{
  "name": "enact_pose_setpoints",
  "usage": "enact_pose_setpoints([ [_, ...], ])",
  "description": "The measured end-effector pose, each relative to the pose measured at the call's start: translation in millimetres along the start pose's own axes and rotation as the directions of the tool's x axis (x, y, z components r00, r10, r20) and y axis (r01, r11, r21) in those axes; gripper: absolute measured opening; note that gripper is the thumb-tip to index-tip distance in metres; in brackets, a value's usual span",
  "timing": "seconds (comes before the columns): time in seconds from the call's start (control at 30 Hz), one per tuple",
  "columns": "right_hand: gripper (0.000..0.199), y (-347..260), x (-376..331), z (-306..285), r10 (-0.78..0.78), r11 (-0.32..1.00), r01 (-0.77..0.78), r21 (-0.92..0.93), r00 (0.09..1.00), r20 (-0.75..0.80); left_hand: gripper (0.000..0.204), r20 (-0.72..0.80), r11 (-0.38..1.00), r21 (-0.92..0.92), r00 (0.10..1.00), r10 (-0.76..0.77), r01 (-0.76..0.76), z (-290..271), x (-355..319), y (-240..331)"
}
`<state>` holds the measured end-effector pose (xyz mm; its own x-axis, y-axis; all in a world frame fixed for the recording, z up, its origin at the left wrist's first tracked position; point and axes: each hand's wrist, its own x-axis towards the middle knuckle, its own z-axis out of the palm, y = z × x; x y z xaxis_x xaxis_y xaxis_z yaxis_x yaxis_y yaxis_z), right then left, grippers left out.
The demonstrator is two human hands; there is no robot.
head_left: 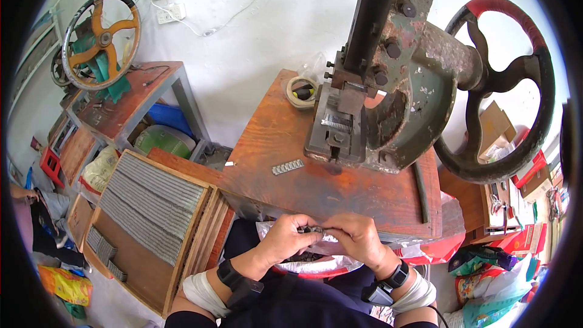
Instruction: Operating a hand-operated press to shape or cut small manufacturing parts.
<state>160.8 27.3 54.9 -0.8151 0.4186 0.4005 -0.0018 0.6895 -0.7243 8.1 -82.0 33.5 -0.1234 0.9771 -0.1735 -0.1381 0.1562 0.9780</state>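
Over an open bag (340, 262) in my lap, my left hand (282, 240) and my right hand (355, 237) meet with fingers pinched together. Small grey metal pieces (311, 229) show between the fingertips of my left hand. Whatever my right fingertips pinch is hidden behind them. Dark small parts (303, 256) lie in the bag below. On the wooden table (261, 136) ahead rests a short row of small metal links (288, 167). Beyond it stands a heavy hand press (395, 79), with a ribbed metal piece (337, 121) in its lower die area.
A large handwheel (528, 146) juts out at the press's right. Tape roll (300, 93) and metal bar (421, 193) lie on the table. At left, a wooden tray (173, 267) holds rows of metal strips (152, 200). Another wheeled machine (100, 39) stands far left, a person (27, 206) below.
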Motion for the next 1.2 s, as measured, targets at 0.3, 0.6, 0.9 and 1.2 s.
enact_pose_setpoints([
  [0.3, 0.011, 3, -18, 18, 0.295, 0.954, -0.289, 0.074, 0.952, -0.085, 0.016, -0.044, 0.991, -0.135, 0.998, -0.033, 0.026, 2, 6, -3],
  [0.6, 0.014, 4, -14, 13, 0.448, 0.887, -0.446, 0.123, 0.894, 0.016, 0.016, -0.022, 0.998, 0.053, 0.999, 0.043, -0.042, 3, 2, -3],
  [0.9, 0.015, 13, -26, 23, 0.515, 0.835, -0.497, 0.236, 0.857, -0.017, 0.019, -0.01, 0.986, -0.167, 1.0, -0.017, 0.015, 12, 4, -6],
  [1.2, 0.017, 24, -45, 31, 0.617, 0.693, -0.566, 0.446, 0.786, 0.04, 0.017, -0.06, 0.973, -0.216, 0.993, -0.102, 0.087, 12, 4, -39],
])
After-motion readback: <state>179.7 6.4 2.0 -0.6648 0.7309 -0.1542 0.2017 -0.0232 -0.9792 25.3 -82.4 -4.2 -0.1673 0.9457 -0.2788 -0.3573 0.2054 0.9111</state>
